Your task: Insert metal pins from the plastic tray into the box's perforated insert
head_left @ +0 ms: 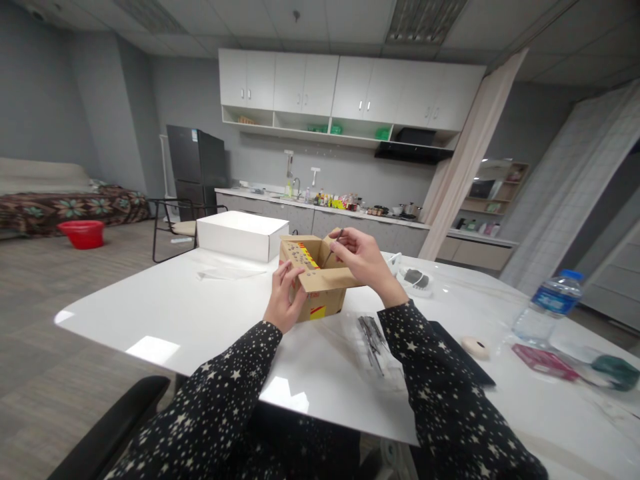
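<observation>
**White tabletop, small carton being loaded**

Right hand (365,260) pinches a thin dark pen-like piece (332,248), tip angled into the open cardboard box (316,280). Left hand (285,300) grips the near flap, fingers curled. Lowering straight keeps the tip off the flaps. White box (240,235) sits close behind; the plastic sleeve of dark pieces (373,337) lies beside the right forearm; the table edge (150,353) is well clear on the left.

Matt cardboard box (320,283) on glossy white table (200,313)

Grey room with kitchenette.
White wall cabinets (345,90) over a counter (320,203), black fridge (196,167), patterned sofa (70,207) left, beige curtain (475,153) right, grey floor (65,280).
</observation>
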